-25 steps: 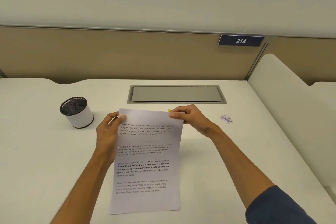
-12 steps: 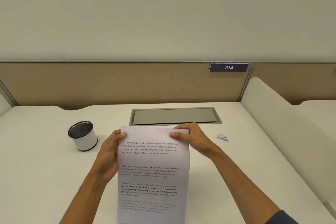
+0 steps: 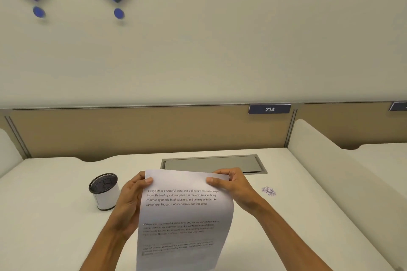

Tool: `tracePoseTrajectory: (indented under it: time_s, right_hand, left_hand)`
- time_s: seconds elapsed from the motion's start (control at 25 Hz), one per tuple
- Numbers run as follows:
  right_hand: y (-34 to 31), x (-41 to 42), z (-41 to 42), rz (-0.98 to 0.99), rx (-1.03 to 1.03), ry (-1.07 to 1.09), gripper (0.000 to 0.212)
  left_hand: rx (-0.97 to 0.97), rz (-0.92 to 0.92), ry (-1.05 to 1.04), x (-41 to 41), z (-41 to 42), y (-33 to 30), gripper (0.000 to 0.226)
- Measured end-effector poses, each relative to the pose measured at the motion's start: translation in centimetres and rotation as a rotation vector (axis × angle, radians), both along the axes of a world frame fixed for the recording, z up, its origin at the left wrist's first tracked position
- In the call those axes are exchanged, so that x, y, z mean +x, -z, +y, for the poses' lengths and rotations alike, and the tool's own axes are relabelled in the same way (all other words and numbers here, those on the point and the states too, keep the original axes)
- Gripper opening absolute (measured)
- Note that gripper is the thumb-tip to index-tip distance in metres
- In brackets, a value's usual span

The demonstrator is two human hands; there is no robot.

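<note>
A white printed sheet of paper with several paragraphs of text is held up above the white desk, curving toward me. My left hand grips its upper left edge, thumb on the front. My right hand pinches the upper right corner, thumb on the printed side. The sheet's lower edge runs out of the frame.
A black-and-white mesh pen cup stands left of my left hand. A grey cable hatch lies behind the paper. A small pile of purple scraps sits to the right. A tan partition and a white side divider bound the desk.
Both hands have lifted the sheet off the desk toward me, and my view has tilted up. The yellow object seen earlier in my right hand is no longer visible.
</note>
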State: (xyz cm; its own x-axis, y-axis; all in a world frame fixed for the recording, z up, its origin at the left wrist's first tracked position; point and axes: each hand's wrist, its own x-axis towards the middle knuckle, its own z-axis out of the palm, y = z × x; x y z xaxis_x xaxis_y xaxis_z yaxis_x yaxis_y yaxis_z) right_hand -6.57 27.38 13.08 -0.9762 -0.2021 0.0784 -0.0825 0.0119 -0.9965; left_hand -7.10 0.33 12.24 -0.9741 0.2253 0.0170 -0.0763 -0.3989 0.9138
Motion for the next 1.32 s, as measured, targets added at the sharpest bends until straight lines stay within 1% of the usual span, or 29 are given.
tracePoseTrajectory:
  time_s: [0.04,0.08,0.16,0.2,0.32,0.4,0.44,0.52,0.64,0.72,0.8,0.88,0.96,1.08,1.12,1.2,1.24,1.32]
  right_hand:
    - [-0.2,0.2,-0.2,0.0,-0.013,0.01,0.024]
    - [-0.4,0.4,-0.3,-0.001,-0.032,0.019,0.024]
    - [-0.8,0.8,-0.7,-0.001,-0.069,0.044,0.025]
    - [-1.0,1.0,-0.9,0.005,-0.081,0.057,0.025]
    - [-1.6,1.7,-1.2,0.039,-0.11,0.102,0.028]
    - [-1.8,2.2,-1.3,0.08,-0.132,0.149,0.038]
    - [-1.9,2.4,-1.4,0.101,-0.141,0.176,0.042]
    - [-2.3,2.9,-1.8,0.15,-0.162,0.218,0.041]
    - [-3.1,3.8,-2.5,0.2,-0.204,0.257,0.034]
    - [-3.4,4.2,-2.9,0.225,-0.213,0.259,0.04]
    - [-3.5,4.5,-3.1,0.231,-0.21,0.263,0.045]
    - [-3.5,4.6,-3.3,0.228,-0.215,0.276,0.043]
    - [-3.3,4.8,-3.3,0.221,-0.206,0.275,0.035]
    - [-3.2,4.8,-3.0,0.187,-0.205,0.27,0.04]
    - [-3.1,4.7,-2.9,0.183,-0.204,0.272,0.037]
    - [-3.1,4.4,-2.6,0.185,-0.191,0.276,0.023]
    - [-3.0,4.3,-2.5,0.19,-0.185,0.278,0.018]
    - [-2.8,3.9,-2.3,0.197,-0.167,0.278,0.018]
  left_hand:
    - [0.02,0.001,-0.004,0.2,0.1,-0.2,0.071]
    - [0.063,0.002,-0.004,0.5,0.3,-0.4,0.059]
    - [0.166,-0.004,-0.027,1.1,0.8,-0.9,0.022]
    - [0.199,-0.008,-0.04,1.4,1.2,-1.3,0.016]
    - [0.269,-0.016,-0.043,2.1,1.7,-1.8,0.022]
    - [0.282,-0.009,-0.022,2.4,1.8,-2.1,0.019]
    - [0.28,-0.019,-0.008,2.5,1.8,-2.1,0.022]
    - [0.3,-0.016,0.019,2.6,1.7,-2.0,0.035]
    - [0.371,-0.034,0.045,2.9,1.9,-2.0,0.037]
    - [0.399,-0.069,0.05,3.0,2.1,-1.8,0.035]
    - [0.425,-0.113,0.052,3.0,2.0,-1.6,0.044]
    - [0.435,-0.133,0.065,3.1,1.8,-1.6,0.051]
    - [0.405,-0.11,0.073,3.1,1.7,-1.8,0.058]
    - [0.346,-0.065,0.035,2.8,1.5,-2.3,0.065]
    - [0.338,-0.074,0.041,2.7,1.6,-2.3,0.069]
    - [0.31,-0.102,0.054,2.4,1.5,-2.1,0.088]
    - [0.297,-0.112,0.055,2.3,1.5,-1.9,0.093]
    - [0.282,-0.144,0.068,2.2,1.5,-2.0,0.09]
